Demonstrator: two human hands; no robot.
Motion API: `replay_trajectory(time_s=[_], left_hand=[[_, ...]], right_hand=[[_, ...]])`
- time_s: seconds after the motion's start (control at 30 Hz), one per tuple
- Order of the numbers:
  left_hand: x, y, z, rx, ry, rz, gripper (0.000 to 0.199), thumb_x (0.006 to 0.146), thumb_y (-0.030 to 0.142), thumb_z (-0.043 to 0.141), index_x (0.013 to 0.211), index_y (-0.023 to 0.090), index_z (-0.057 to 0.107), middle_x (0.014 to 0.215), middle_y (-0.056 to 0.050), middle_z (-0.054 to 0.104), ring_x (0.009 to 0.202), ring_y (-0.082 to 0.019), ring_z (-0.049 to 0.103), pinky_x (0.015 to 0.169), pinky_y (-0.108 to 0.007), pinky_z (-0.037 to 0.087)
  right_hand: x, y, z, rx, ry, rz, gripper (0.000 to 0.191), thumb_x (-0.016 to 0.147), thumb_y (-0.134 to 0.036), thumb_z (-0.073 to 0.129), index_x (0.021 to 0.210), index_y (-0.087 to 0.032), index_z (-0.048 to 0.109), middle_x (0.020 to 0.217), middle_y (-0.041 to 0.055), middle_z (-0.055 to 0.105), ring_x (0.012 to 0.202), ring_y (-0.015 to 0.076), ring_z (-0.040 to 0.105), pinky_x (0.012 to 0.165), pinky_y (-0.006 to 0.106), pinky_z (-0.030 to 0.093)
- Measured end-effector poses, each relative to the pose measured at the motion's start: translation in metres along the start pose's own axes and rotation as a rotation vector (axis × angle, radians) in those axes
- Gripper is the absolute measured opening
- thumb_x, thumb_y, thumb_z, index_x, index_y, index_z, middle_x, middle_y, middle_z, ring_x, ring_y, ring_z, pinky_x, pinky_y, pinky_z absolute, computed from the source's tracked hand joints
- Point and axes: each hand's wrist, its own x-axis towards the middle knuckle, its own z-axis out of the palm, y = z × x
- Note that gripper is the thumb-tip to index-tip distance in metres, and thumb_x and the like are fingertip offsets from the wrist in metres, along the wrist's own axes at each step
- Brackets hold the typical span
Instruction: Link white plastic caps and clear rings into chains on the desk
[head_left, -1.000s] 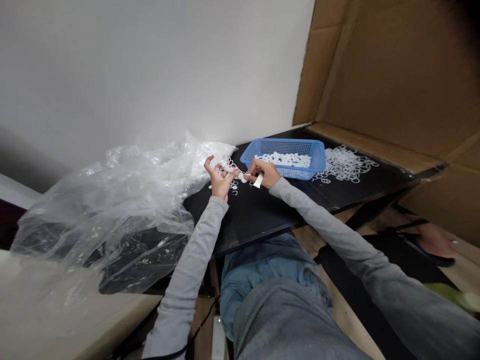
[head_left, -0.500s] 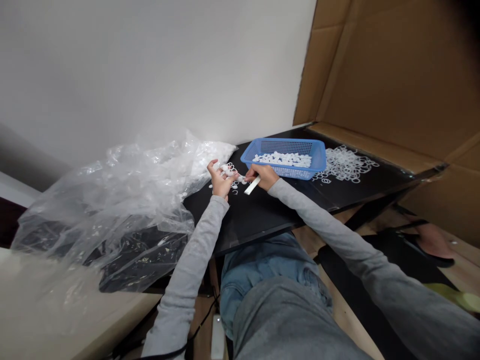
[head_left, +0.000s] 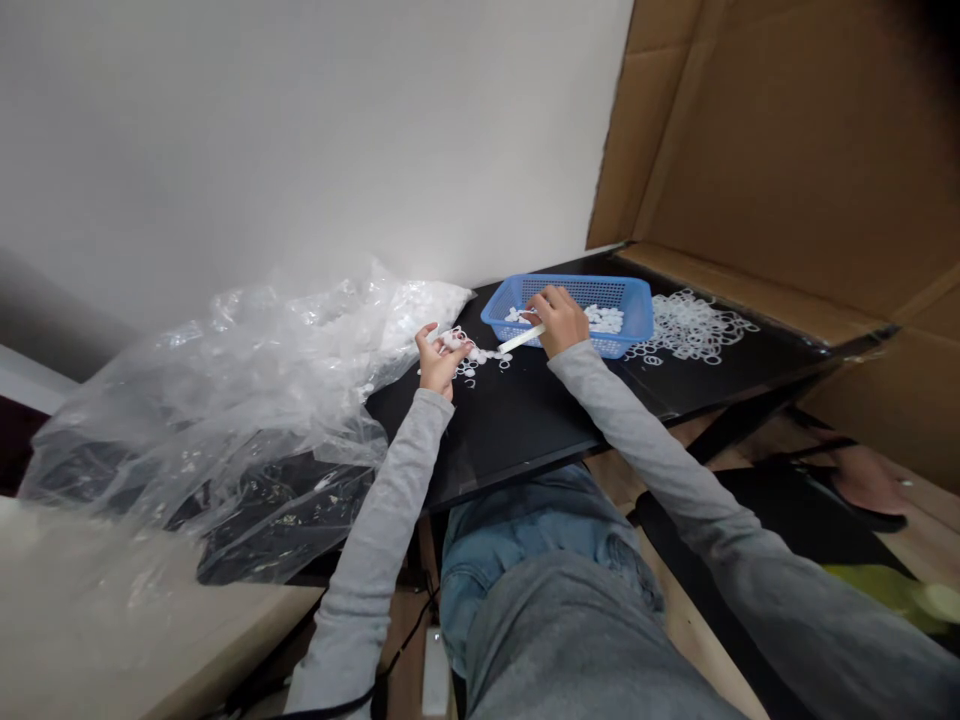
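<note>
Left hand (head_left: 439, 362) sits at centre, above the black tabletop (head_left: 517, 425). Its fingers are partly spread and curled, and thumb and fingertips pinch a cluster of white plastic rings (head_left: 454, 341). A linked string of these rings runs from the cluster toward the right, with a few loose rings (head_left: 469, 372) on the tabletop directly below the hand.

Right hand (head_left: 559, 320) is closed in a pinch around a white plastic strip (head_left: 521, 339). The strip points left toward the ring string, its tip just beside it. This hand lies over the near part of the blue plastic mesh basket (head_left: 645, 310) and blocks the view of that part of the basket's interior.

White plastic pieces (head_left: 604, 319) lie in the basket, partly hidden by the hand. A loose pile of white rings (head_left: 694, 328) lies on the tabletop right of the basket, just beside its rim. A large clear plastic bag (head_left: 285, 370) occupies the left of the tabletop and spills past its edge, with white pieces showing through it at its upper right end. Cardboard sheeting (head_left: 780, 150) stands at upper right, and a white wall (head_left: 300, 130) fills the upper left. Grey sleeves (head_left: 645, 420) cover both arms.
</note>
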Motion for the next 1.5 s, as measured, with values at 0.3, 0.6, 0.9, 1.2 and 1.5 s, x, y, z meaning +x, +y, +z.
replay_trajectory(time_s=[0.3, 0.6, 0.9, 1.2, 1.5], left_hand=[[-0.008, 0.010, 0.009, -0.132, -0.018, -0.059, 0.061, 0.069, -0.006, 0.062, 0.113, 0.026, 0.034, 0.093, 0.002, 0.058, 0.086, -0.009, 0.065, 0.093, -0.030, 0.053], [-0.007, 0.006, 0.003, -0.028, -0.125, 0.075, 0.077, 0.063, 0.001, 0.069, 0.125, 0.033, 0.039, 0.104, 0.000, 0.058, 0.088, -0.013, 0.065, 0.083, -0.030, 0.055], [-0.005, -0.006, 0.005, 0.214, -0.315, 0.267, 0.030, 0.069, 0.029, 0.076, 0.095, 0.017, 0.072, 0.110, -0.008, 0.064, 0.100, -0.019, 0.063, 0.090, -0.032, 0.052], [-0.003, -0.007, 0.005, 0.251, -0.255, 0.303, 0.030, 0.067, 0.040, 0.079, 0.084, 0.016, 0.073, 0.096, -0.006, 0.069, 0.085, -0.016, 0.064, 0.077, -0.027, 0.052], [-0.005, -0.004, 0.007, 0.254, -0.208, 0.194, 0.030, 0.069, 0.037, 0.077, 0.085, 0.014, 0.068, 0.086, -0.005, 0.070, 0.072, -0.013, 0.064, 0.064, -0.023, 0.052]], right_hand=[[-0.002, -0.029, -0.005, 0.314, -0.248, -0.191, 0.033, 0.098, -0.043, 0.047, 0.091, -0.018, 0.067, 0.087, 0.0097, 0.069, 0.084, 0.0240, 0.057, 0.077, 0.038, 0.042], [-0.005, -0.031, 0.006, 0.507, -0.264, -0.086, 0.025, 0.095, -0.035, 0.051, 0.086, -0.020, 0.069, 0.075, 0.0063, 0.069, 0.072, 0.0207, 0.058, 0.072, 0.034, 0.043], [-0.002, -0.036, -0.008, 0.717, -0.232, 0.123, 0.033, 0.089, -0.047, 0.056, 0.076, -0.020, 0.069, 0.069, 0.0048, 0.068, 0.064, 0.0179, 0.059, 0.067, 0.032, 0.045], [0.002, -0.040, -0.020, 0.805, -0.252, 0.220, 0.054, 0.088, -0.067, 0.047, 0.069, -0.020, 0.064, 0.066, 0.0024, 0.067, 0.058, 0.0143, 0.055, 0.061, 0.029, 0.045], [0.010, -0.029, -0.022, 1.283, -0.183, 0.642, 0.083, 0.073, -0.093, 0.017, 0.073, -0.021, 0.058, 0.058, 0.0051, 0.059, 0.048, 0.0153, 0.052, 0.042, 0.030, 0.044]])
